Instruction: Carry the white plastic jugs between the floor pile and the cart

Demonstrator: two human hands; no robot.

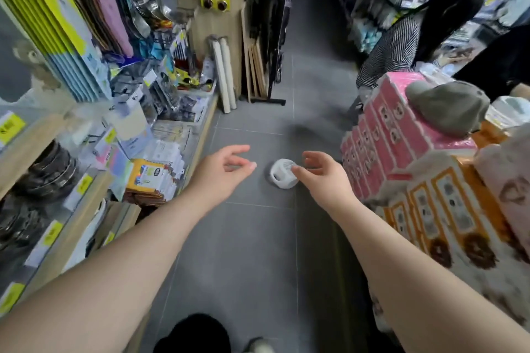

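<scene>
Both my arms reach forward over the grey tiled floor (243, 238) of a shop aisle. A small white round plastic thing (282, 173) with a printed label on top is between my hands, at hand height. My right hand (321, 172) is right beside it. The thumb tip meets its right edge and the fingers curl loosely above it, not around it. My left hand (226, 166) is a short way to its left, with fingers relaxed and spread, and it holds nothing.
Shelves (198, 137) of packaged goods line the left side. Stacked pink boxes (401, 129) and orange boxes (447, 203) stand on the right, with a grey cap (450, 106) on top. A person in a striped top (395, 49) bends at the far right. White rolls (225, 74) lean ahead.
</scene>
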